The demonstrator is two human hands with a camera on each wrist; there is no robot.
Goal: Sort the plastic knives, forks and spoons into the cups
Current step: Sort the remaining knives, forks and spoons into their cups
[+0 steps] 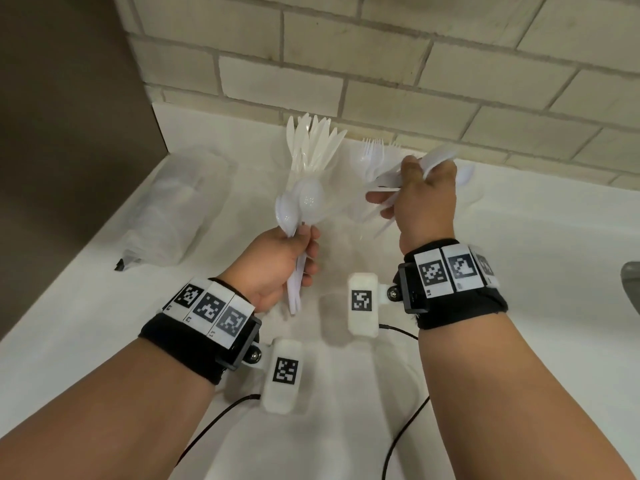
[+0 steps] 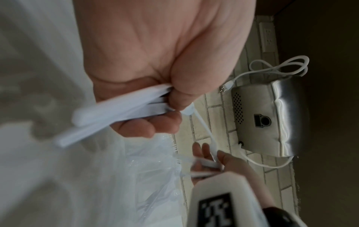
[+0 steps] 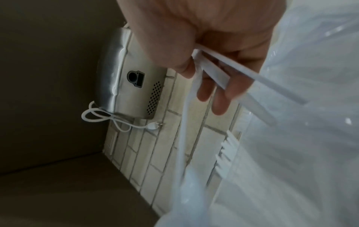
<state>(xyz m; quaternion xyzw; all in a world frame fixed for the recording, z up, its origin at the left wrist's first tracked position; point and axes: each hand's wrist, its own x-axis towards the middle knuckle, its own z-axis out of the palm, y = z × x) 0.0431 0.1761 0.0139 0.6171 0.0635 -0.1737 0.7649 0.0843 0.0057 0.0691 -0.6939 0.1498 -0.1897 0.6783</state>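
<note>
From the head: left hand (image 1: 277,261) clamped on light, slippery spoons (image 1: 301,206) above the table (image 1: 86,341), right hand (image 1: 426,206) gripping mixed cutlery (image 1: 388,188); at both wrists: stiff thin handles (image 2: 120,110), best pinched mid-handle.

- No words, brand names or numbers are being made out in any of the three views.
- Only black-and-white square code markers are being shown: three on the left wristband (image 1: 211,308), three on the right wristband (image 1: 453,270), and one on each white camera housing (image 1: 285,370) below the wrists.
- Tiny characters under the wristband markers are being rendered too small for reading.
</note>
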